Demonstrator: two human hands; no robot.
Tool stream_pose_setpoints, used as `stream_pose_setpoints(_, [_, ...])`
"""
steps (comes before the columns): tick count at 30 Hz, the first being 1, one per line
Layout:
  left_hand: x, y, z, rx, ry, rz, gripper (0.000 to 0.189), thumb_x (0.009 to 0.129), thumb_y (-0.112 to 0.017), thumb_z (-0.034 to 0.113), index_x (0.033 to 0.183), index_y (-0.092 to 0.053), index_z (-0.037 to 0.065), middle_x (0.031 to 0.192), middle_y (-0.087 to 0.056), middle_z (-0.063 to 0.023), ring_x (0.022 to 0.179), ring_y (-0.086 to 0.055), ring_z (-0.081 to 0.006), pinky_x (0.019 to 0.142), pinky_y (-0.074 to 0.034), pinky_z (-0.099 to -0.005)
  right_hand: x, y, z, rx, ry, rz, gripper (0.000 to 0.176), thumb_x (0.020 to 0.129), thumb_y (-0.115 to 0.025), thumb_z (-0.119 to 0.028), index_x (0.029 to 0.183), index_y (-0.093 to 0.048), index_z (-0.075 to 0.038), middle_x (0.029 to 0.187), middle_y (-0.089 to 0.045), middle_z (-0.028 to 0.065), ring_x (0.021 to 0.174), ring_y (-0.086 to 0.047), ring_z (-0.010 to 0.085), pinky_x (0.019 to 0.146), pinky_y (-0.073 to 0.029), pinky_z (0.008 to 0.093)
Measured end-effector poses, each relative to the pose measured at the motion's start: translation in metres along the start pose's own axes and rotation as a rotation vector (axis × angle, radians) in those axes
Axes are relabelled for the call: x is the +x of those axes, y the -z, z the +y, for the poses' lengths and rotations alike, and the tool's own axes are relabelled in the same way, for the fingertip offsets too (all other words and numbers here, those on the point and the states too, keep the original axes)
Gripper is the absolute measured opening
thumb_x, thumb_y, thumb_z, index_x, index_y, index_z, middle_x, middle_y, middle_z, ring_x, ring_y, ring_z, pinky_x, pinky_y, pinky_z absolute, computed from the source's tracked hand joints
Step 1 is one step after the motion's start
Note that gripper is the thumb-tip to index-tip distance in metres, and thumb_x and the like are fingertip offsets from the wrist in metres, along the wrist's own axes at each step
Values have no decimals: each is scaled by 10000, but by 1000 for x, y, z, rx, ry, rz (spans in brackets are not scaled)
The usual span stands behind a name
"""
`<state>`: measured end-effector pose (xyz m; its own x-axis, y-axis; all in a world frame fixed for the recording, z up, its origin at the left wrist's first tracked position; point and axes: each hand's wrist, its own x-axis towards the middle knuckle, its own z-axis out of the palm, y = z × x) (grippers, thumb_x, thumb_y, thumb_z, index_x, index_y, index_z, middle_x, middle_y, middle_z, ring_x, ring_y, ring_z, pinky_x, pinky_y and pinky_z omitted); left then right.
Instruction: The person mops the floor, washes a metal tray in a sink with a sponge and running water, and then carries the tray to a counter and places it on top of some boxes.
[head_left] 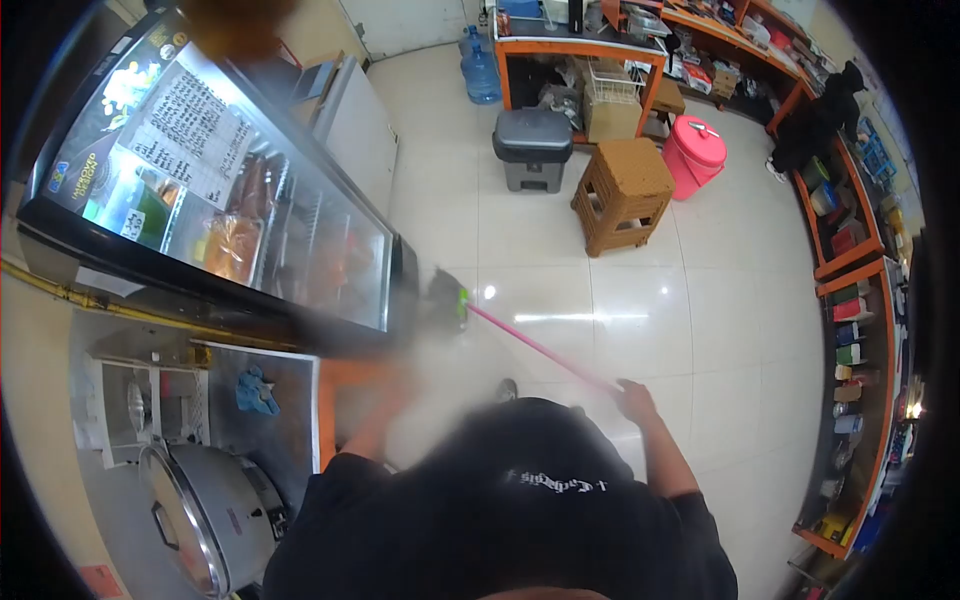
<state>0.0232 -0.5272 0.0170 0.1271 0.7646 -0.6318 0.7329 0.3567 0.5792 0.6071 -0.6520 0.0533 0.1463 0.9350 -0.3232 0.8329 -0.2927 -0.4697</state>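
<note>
A broom with a pink handle and a green socket slants across the tiled floor. Its dark, blurred head is down by the base of the glass-door fridge. My right hand is closed around the upper part of the handle. My left hand is to the left of my body, near the orange-edged table under the fridge corner. A hazy smear covers its fingers, so I cannot see whether they hold anything.
Ahead are a grey lidded bin, brown stacked stools, a pink bucket and blue water jugs. Orange-framed shelves line the right side. A large rice cooker and a blue cloth are at lower left.
</note>
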Motion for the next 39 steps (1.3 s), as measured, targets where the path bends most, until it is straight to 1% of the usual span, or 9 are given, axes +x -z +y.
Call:
stream_pose_setpoints(3, [82, -17, -47, 237, -346, 3, 476, 896, -636, 376, 1203, -582, 17, 1135, -642, -160, 1045, -619, -257, 910, -482, -364, -44, 96, -64, 453, -360, -26, 238, 896, -615, -173, 993, -673, 37, 773, -686, 186, 578, -680, 248, 527, -546, 354])
stream_pose_setpoints(5, [59, 2, 37, 183, -289, -79, 491, 890, -641, 388, 1210, -578, 20, 1138, -642, -157, 1036, -625, -265, 896, -491, -370, -66, 120, -76, 518, -280, 256, 197, 904, -602, -136, 875, -649, 53, 653, -639, 123, 448, -626, 164, 396, -481, 297])
stream_pose_setpoints(6, [41, 16, 91, 157, -258, -118, 499, 888, -643, 394, 1214, -575, 22, 1140, -641, -155, 1031, -628, -268, 889, -496, -373, -80, 137, -95, 517, -300, 335, 183, 893, -614, -129, 842, -641, 45, 643, -633, 110, 452, -615, 157, 404, -468, 291])
stream_pose_setpoints(15, [86, 9, 114, 353, -372, -313, 524, 880, -626, 438, 1191, -599, 17, 1146, -643, -177, 1061, -615, -288, 920, -479, -387, -241, 229, -224, 93, 40, 1021, 110, 826, -665, -74, 740, -610, -34, 631, -620, 46, 503, -511, 107, 467, -368, 255])
stream_pose_setpoints(19, [93, -16, 96, 580, -326, -388, 526, 864, -620, 465, 1146, -639, 21, 1140, -648, -193, 1072, -607, -315, 927, -468, -394, -328, 220, -223, 100, 325, 1259, 116, 861, -587, -60, 770, -550, 2, 640, -620, 151, 480, -511, 195, 455, -367, 287])
stream_pose_setpoints(27, [108, -151, 92, 829, -601, -561, 448, 867, -617, 393, 1060, -677, -7, 1014, -691, -177, 908, -657, -313, 818, -506, -409, -513, 183, -231, -114, 179, 1506, 323, 914, -588, -327, 746, -497, -66, 601, -597, 122, 481, -491, 225, 466, -371, 342])
stream_pose_setpoints(31, [126, -299, 111, 610, -821, -597, 377, 889, -611, 357, 1079, -640, 33, 882, -671, -80, 772, -650, -178, 549, -479, -331, -588, 178, -233, 141, -36, 1709, 309, 881, -614, -308, 718, -495, -75, 578, -545, 72, 602, -517, 219, 633, -436, 372])
stream_pose_setpoints(34, [2, -361, 197, 598, -591, -832, 424, 922, -581, 315, 1179, -590, -22, 1125, -639, -171, 1005, -623, -253, 897, -487, -373, -640, 164, -205, 247, -14, 1800, 188, 842, -636, -114, 731, -508, -33, 737, -560, 83, 659, -502, 180, 637, -434, 325])
stream_pose_setpoints(39, [-56, -445, 229, 633, -615, -988, 419, 895, -639, 311, 1119, -607, -41, 990, -659, -123, 874, -639, -201, 769, -515, -336, -704, 136, -193, 487, -155, 1919, 265, 903, -611, -104, 699, -449, -55, 590, -467, 20, 519, -423, 83, 485, -346, 227])
